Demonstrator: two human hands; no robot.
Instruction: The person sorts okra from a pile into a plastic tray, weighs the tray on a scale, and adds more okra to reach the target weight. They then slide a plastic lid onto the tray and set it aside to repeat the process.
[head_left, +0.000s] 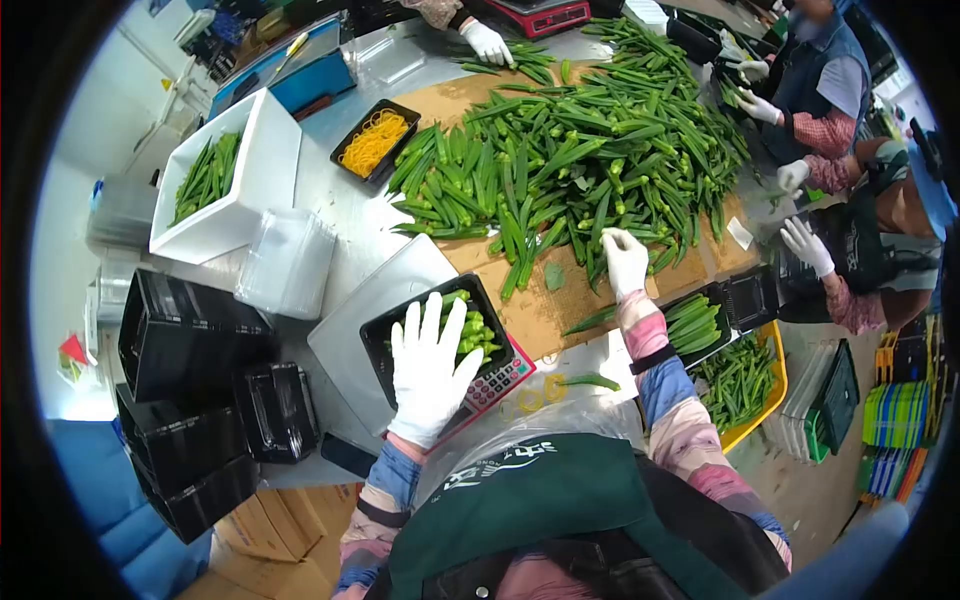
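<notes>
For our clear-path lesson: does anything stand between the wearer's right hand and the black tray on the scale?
Partly: the left hand covers part of the black tray. Nothing tall stands on the cardboard toward the right hand.

The left hand [425, 365] and right hand [626, 264] wear plain white gloves. Behind each grip run sleeves [690, 425] patterned in pink, blue and cream, each crossed by a black forearm band [654, 358]. Farther back, a dark green apron [570, 490] bears white lettering [497, 466] over a black garment [690, 530].
</notes>
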